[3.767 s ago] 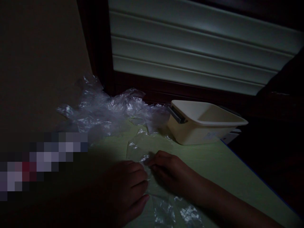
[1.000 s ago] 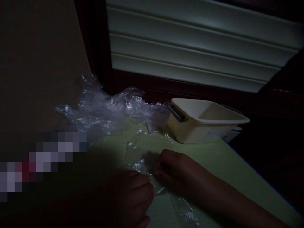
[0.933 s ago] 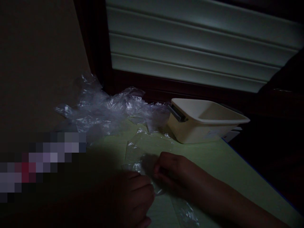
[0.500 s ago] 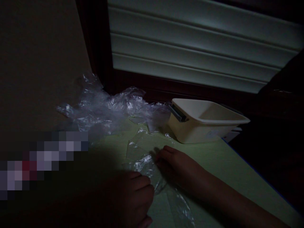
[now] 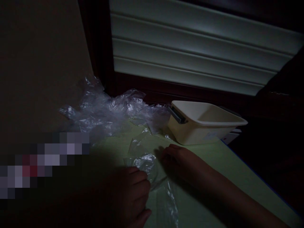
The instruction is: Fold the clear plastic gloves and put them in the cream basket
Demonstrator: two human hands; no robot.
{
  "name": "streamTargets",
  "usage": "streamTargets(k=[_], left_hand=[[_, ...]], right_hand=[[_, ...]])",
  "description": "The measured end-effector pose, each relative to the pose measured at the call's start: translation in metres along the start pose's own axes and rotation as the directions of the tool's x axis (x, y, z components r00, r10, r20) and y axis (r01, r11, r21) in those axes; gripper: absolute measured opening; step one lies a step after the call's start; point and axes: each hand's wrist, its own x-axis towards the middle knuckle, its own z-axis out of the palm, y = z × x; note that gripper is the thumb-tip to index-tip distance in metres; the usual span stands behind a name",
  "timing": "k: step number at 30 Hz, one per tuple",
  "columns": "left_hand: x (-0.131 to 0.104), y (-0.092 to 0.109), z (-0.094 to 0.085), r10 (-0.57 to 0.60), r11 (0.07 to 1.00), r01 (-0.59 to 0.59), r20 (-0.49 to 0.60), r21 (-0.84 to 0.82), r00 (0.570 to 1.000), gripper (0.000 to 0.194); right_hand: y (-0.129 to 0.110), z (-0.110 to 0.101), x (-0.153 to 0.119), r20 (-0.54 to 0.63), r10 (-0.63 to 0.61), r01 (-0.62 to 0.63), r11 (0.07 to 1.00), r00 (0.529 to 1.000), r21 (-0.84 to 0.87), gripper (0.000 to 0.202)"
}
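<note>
My left hand [image 5: 134, 194] is closed at the lower middle, its curled fingers against a clear plastic bag [image 5: 144, 163] on the green tabletop. What the fingertips pinch is hidden. To the right, my right hand [image 5: 177, 158] is also closed, with its fingers bent down beside the bag's right edge; the dim light hides anything between them. Another clear plastic piece [image 5: 171, 205] stretches toward the bottom edge, between my two forearms. Beyond the hands, a flat clear bag [image 5: 140, 142] lies on the table.
A heap of crumpled clear plastic bags [image 5: 102, 110] lies at the back left. An open cream plastic bin [image 5: 194, 133] with a dark handle stands at the back right of the green table [image 5: 237, 177]. Pale slatted panels [image 5: 190, 47] rise behind.
My right hand has shifted slightly right, away from the bag. My left hand has moved slightly left and up. The lower plastic piece has swung left.
</note>
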Motion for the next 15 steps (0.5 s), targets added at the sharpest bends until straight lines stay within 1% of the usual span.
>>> streamTargets(k=[2,4,6,8,10,11,13,15], left_hand=[[-0.001,-0.003,0.001,-0.01,1.0,0.009,-0.052,-0.016,0.999,0.016],[-0.001,-0.006,0.001,0.008,1.0,-0.011,-0.091,-0.026,0.996,0.018],[0.0,-0.006,-0.001,0.014,0.999,-0.018,-0.107,-0.03,0.994,0.016],[0.001,-0.005,-0.003,-0.017,0.999,0.014,-0.094,-0.041,0.995,0.012],[0.003,-0.003,-0.004,-0.06,0.996,0.054,-0.095,-0.065,0.994,0.017],[0.004,-0.002,-0.004,-0.05,0.996,0.042,-0.103,-0.084,0.993,0.021],[0.006,-0.002,-0.002,0.02,0.992,-0.033,-0.11,-0.124,0.994,0.026],[0.007,-0.002,0.001,0.052,0.986,-0.065,-0.082,-0.156,0.995,0.026]], right_hand=[[0.0,-0.002,-0.002,0.011,-0.01,0.01,0.999,1.0,0.041,0.014],[0.0,-0.005,-0.005,0.037,-0.017,0.013,0.996,0.999,0.089,0.014],[0.002,-0.009,-0.008,0.086,-0.029,0.016,0.989,0.996,0.145,0.013],[0.005,-0.014,-0.011,0.14,-0.045,0.019,0.982,0.989,0.186,0.014],[0.009,-0.02,-0.013,0.182,-0.052,0.02,0.984,0.982,0.176,0.015],[0.011,-0.023,-0.014,0.204,-0.05,0.018,0.988,0.978,0.156,0.014],[0.014,-0.029,-0.015,0.242,-0.032,0.007,0.995,0.97,0.104,0.012],[0.015,-0.034,-0.017,0.27,-0.032,0.016,0.998,0.962,0.06,0.012]])
